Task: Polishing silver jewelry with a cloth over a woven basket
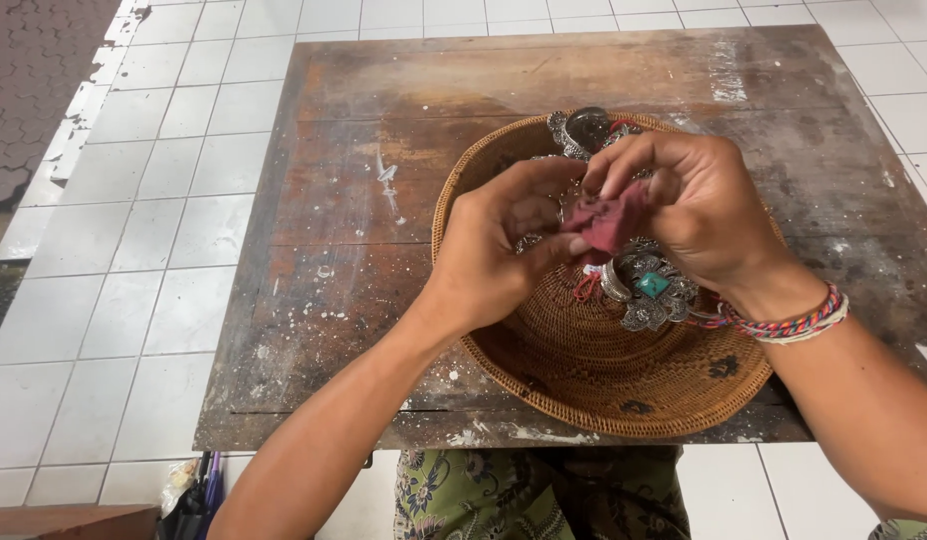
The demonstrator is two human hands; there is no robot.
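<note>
Below hands (594, 225): silver jewellery (649, 285), basket (644, 385)

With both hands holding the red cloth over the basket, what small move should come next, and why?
Probably keep rubbing: the left hand and right hand pinch a dark red cloth around a small silver piece, mostly hidden, above the woven basket. More silver jewellery, including a piece with a green stone, lies below.
</note>
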